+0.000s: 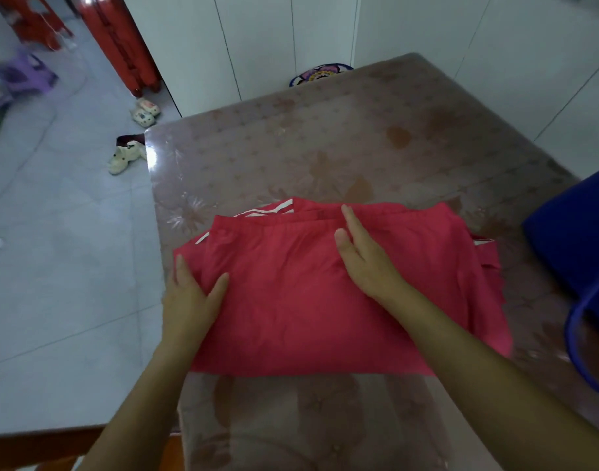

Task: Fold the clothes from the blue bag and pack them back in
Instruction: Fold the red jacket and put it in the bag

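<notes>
Both hands, left and right, lie flat on the garment, pressing its fold down; bag waits beside.

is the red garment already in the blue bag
No, the red garment lies on the table with the left hand and right hand on it, the blue bag beside it.

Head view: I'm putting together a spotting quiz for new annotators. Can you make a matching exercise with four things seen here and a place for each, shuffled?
Things:
1 red garment
2 blue bag
3 left hand
4 pale shoes

Places:
A on the floor, left of the table
B at the table's right edge
C resting on the garment's left edge
D lying folded, mid-table

Pairs: 1-D, 2-B, 3-C, 4-A
</notes>
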A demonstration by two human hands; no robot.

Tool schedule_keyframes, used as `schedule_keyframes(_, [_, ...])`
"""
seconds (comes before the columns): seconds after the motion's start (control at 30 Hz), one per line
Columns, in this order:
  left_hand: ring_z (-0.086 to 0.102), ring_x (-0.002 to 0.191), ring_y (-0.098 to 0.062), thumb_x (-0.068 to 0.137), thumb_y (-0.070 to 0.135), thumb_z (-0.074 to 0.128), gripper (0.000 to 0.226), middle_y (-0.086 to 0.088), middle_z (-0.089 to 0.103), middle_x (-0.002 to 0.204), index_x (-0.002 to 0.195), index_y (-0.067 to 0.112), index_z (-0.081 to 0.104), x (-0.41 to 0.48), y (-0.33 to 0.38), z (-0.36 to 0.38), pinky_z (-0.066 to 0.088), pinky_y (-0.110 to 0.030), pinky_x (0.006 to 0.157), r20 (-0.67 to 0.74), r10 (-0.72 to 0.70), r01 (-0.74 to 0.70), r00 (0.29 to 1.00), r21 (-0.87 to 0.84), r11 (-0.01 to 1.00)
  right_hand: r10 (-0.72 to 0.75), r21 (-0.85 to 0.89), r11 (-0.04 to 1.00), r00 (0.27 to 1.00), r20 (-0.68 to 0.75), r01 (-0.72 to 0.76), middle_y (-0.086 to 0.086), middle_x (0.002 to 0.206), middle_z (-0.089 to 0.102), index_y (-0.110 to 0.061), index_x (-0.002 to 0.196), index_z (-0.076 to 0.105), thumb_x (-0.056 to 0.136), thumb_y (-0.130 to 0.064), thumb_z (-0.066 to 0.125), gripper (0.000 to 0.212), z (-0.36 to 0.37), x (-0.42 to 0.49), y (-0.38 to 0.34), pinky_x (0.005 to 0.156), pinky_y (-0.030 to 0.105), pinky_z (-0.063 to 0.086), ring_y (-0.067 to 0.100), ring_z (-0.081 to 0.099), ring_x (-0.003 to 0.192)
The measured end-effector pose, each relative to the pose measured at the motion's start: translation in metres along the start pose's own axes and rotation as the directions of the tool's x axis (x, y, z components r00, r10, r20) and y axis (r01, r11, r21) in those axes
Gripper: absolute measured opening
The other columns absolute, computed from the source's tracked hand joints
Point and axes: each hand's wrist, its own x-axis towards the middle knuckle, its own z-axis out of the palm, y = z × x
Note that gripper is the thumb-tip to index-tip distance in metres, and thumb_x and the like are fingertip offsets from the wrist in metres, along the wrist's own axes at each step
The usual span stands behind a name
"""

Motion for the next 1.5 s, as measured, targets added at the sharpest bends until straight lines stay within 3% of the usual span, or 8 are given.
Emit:
schedule_keyframes(0.43, [0.06,0.093,-0.021,0.081,0.017,0.071,0.046,-0.002,0.06,0.105,0.122,0.008,0.052,-0.013,0.066,-0.02,0.046,-0.028,0.073,0.101,0.01,0.037,0.995,-0.456,0.889,0.153,0.202,0.964,0.983,0.104,-0.171,0.0,0.155,0.025,-0.019,0.151,0.016,0.097,-0.038,0.046,0.065,0.018,-0.013,0.007,0.115,0.025,0.02,0.012,0.028,0.141])
schedule_keyframes(0.7, [0.053,0.119,-0.031,0.087,0.017,0.06,0.076,-0.01,0.049,0.138,0.15,0.016,0.018,-0.042,0.185,-0.029,0.043,-0.033,0.095,0.073,0.378,-0.313,0.923,-0.428,0.848,0.054,-0.703,0.681,0.943,0.328,0.206,-0.005,0.158,0.014,-0.031,0.15,0.016,0.069,-0.06,-0.009,0.09,-0.016,-0.091,0.025,0.115,0.047,-0.004,0.014,0.007,0.146])
schedule_keyframes(0.87, [0.053,0.117,-0.037,0.089,0.019,0.055,0.08,-0.017,0.051,0.137,0.152,0.013,0.005,-0.06,0.241,-0.01,0.039,-0.034,0.093,0.168,0.447,-0.376,0.878,-0.335,0.864,-0.032,-0.116,0.993,0.999,-0.035,0.027,-0.005,0.145,0.043,-0.03,0.139,0.04,0.097,-0.026,0.049,0.043,-0.06,-0.114,0.043,0.114,0.023,0.022,0.001,0.036,0.133])
schedule_keyframes(0.97, [0.056,0.107,-0.043,0.089,0.017,0.054,0.081,-0.023,0.058,0.123,0.151,0.01,0.001,-0.076,0.268,-0.001,0.042,-0.038,0.087,0.199,0.493,-0.433,0.847,-0.28,0.857,0.127,0.288,0.957,0.935,-0.331,-0.028,-0.012,0.134,0.05,-0.031,0.128,0.048,0.098,-0.018,0.047,0.033,-0.089,-0.119,0.045,0.105,0.009,0.029,-0.011,0.045,0.118])
schedule_keyframes(1.1, [0.06,0.096,-0.042,0.088,0.02,0.053,0.089,-0.024,0.06,0.116,0.15,0.007,-0.009,-0.105,0.297,0.034,0.044,-0.04,0.079,0.283,0.576,-0.539,0.767,-0.205,0.817,0.367,0.574,0.814,0.845,-0.39,-0.089,-0.005,0.137,0.051,-0.025,0.134,0.049,0.098,-0.045,0.034,0.044,-0.109,-0.111,0.058,0.114,0.035,0.029,0.008,0.046,0.127])
schedule_keyframes(1.3, [0.053,0.115,-0.041,0.098,0.032,0.041,0.075,-0.029,0.051,0.131,0.15,0.008,-0.006,-0.126,0.308,0.068,0.04,-0.038,0.095,0.492,0.474,-0.313,0.73,-0.377,0.872,0.472,0.641,0.743,0.831,-0.296,-0.194,-0.002,0.141,0.049,-0.026,0.137,0.047,0.088,-0.065,0.04,0.063,-0.12,-0.097,0.058,0.112,0.037,0.033,0.012,0.046,0.127])
schedule_keyframes(1.4, [0.055,0.113,-0.038,0.096,0.02,0.036,0.051,-0.019,0.06,0.125,0.144,0.003,0.03,-0.11,0.294,0.065,0.041,-0.04,0.093,0.158,0.596,-0.493,0.787,-0.42,0.762,0.455,0.613,0.766,0.838,-0.303,-0.194,0.004,0.124,0.062,-0.019,0.13,0.053,0.089,-0.029,0.063,0.043,-0.124,-0.092,0.056,0.104,0.042,0.043,0.018,0.059,0.113])
schedule_keyframes(1.5, [0.025,0.14,-0.038,0.088,0.046,0.022,0.064,-0.002,0.035,0.151,0.147,0.023,0.029,-0.095,0.276,0.077,0.021,-0.057,0.11,0.167,0.723,-0.728,0.67,-0.039,0.684,0.339,0.366,0.909,0.862,-0.377,-0.198,0.005,0.138,0.048,-0.016,0.145,0.034,0.087,-0.017,0.065,0.065,-0.128,-0.091,0.045,0.11,0.036,0.036,0.018,0.046,0.128])
